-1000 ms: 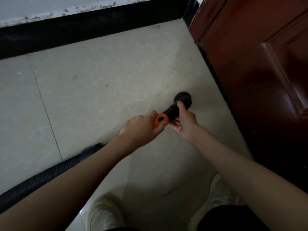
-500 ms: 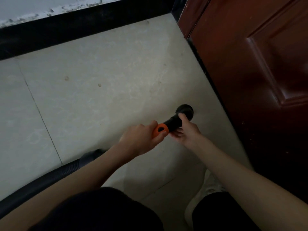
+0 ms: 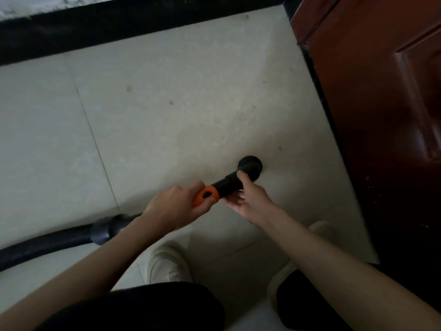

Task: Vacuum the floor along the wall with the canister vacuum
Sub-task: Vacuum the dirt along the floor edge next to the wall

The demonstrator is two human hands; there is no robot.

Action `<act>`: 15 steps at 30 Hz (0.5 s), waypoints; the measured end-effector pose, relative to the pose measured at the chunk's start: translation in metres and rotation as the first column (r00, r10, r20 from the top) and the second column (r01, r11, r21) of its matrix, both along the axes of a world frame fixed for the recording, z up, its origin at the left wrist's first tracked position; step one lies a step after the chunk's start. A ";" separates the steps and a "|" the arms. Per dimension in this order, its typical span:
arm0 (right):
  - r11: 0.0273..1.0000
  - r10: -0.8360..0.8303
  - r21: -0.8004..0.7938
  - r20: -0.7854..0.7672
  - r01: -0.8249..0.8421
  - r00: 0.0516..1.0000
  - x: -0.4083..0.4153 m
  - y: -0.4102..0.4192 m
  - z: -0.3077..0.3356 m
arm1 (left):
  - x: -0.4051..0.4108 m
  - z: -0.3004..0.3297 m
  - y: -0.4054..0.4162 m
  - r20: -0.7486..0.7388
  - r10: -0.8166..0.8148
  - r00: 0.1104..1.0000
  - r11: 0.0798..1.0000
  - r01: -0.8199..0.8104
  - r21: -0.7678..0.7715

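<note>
The vacuum's black wand (image 3: 226, 183) ends in a round black nozzle (image 3: 250, 164) that sits on the pale tile floor (image 3: 167, 115) close to the door. An orange collar (image 3: 206, 195) joins the wand to the handle. My left hand (image 3: 174, 206) grips the handle just behind the orange collar. My right hand (image 3: 250, 199) holds the wand from the right, thumb on top and fingers underneath. The ribbed black hose (image 3: 47, 244) runs from under my left forearm off the left edge. The canister itself is out of view.
A dark red wooden door (image 3: 381, 115) stands along the right side. A black baseboard (image 3: 119, 27) runs under the white wall at the top. My white shoes (image 3: 169, 263) and dark trouser knees fill the bottom of the view.
The nozzle has stayed at about the same spot near the door. The view has shifted slightly, and my left shoe shows again below my arms.
</note>
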State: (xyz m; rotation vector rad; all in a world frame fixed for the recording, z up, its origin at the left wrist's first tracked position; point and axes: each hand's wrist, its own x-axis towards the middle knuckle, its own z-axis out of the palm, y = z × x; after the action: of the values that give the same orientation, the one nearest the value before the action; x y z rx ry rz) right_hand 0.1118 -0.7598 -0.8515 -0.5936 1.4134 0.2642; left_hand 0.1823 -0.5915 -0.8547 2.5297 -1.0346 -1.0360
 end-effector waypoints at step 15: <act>0.973 0.059 0.217 0.071 -0.073 0.996 0.014 0.067 -0.002 | 0.012 0.004 0.090 -0.006 0.082 0.997 0.992 -0.081 0.097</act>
State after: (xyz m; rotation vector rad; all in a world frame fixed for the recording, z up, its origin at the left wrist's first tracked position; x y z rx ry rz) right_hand 0.1257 -0.6926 -0.8537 -0.4631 1.2840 0.4446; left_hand 0.1946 -0.5011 -0.8510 2.6168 -0.8904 -1.0994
